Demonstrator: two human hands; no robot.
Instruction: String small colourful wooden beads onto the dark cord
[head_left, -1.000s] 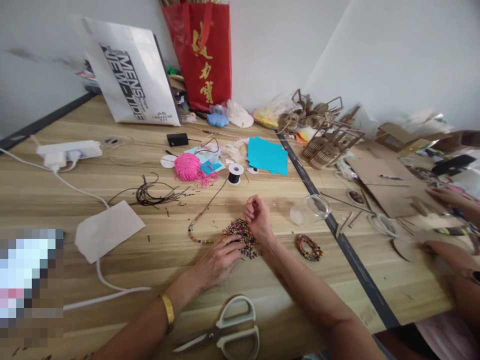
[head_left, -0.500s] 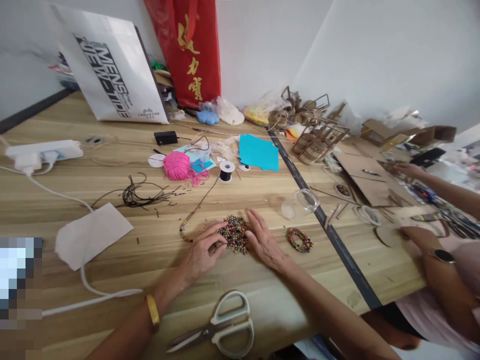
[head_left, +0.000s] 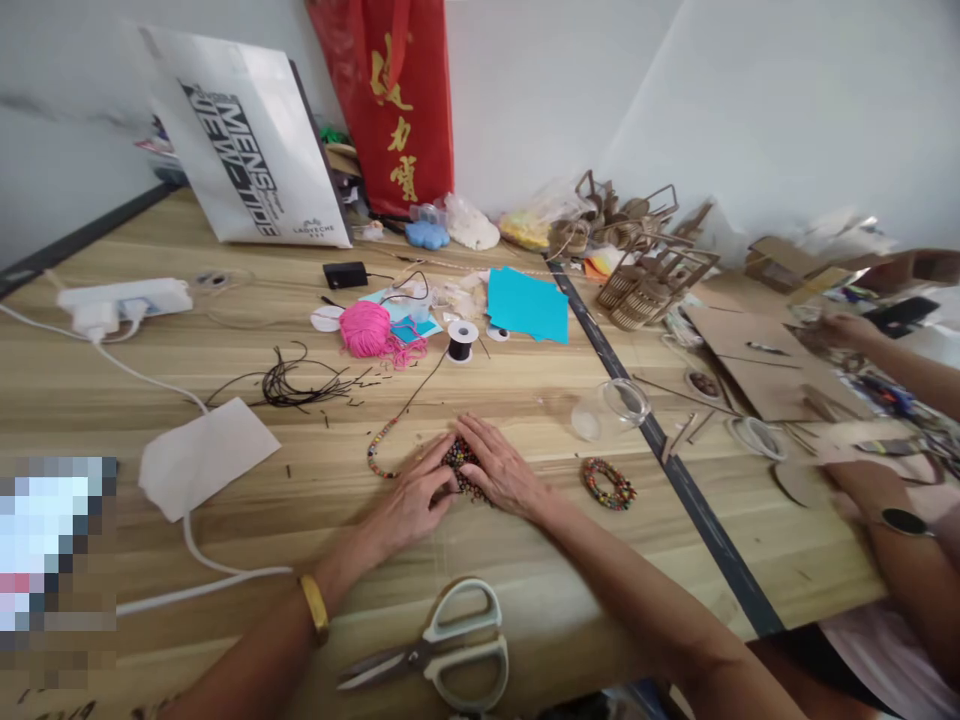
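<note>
A pile of small multicoloured beads lies on the wooden table, partly covered by both hands. My left hand is on the pile's left side, thumb and forefinger curled together. A dark cord strung with beads runs under its fingers; the pinched end is hidden. Stretched over the pile's right side, my right hand has its fingers extended and thumb apart, cupped against the beads. The cord leads back to a white spool of black cord. To the right rests a coiled bead strand.
White-handled scissors lie in front, between my forearms. A clear plastic jar lies right of the hands. Pink yarn, black cord pieces and blue sheets sit behind. Another person's arm reaches in at the right.
My right hand has moved left over the beads, closer to my left hand. The pile looks narrower and more covered. The whole view has shifted slightly.
</note>
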